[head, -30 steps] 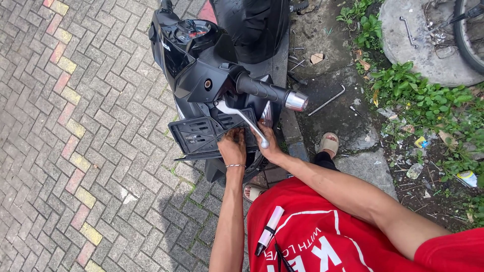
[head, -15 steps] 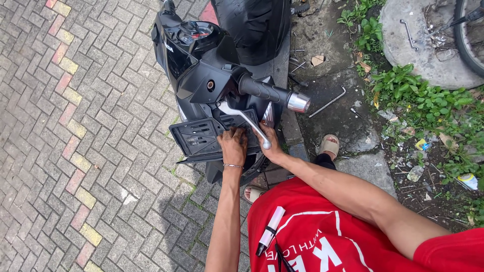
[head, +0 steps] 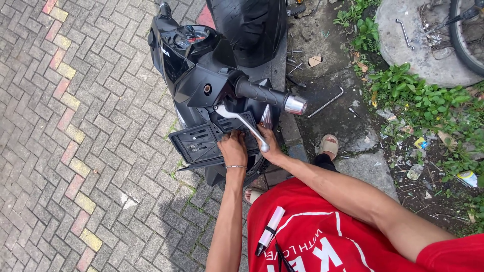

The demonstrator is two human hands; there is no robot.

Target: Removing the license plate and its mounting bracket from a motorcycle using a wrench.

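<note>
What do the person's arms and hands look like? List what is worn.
Both forearms are bare, no gloves. The left hand has a thin silver bracelet at the wrist. The right hand wears nothing. Short red sleeves belong to a red shirt with white print.

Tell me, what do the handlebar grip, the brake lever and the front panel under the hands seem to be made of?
Handlebar grip: probably black rubber, matt, with a shiny chrome-like metal end cap. Brake lever: apparently bare metal, silver and reflective. Front panel: likely moulded black plastic, dull, with ribs. Left hand and right hand rest at it.

Glossy black plastic fairing (head: 176, 65), shiny metal lever (head: 242, 123), rough paving (head: 75, 151)
</note>
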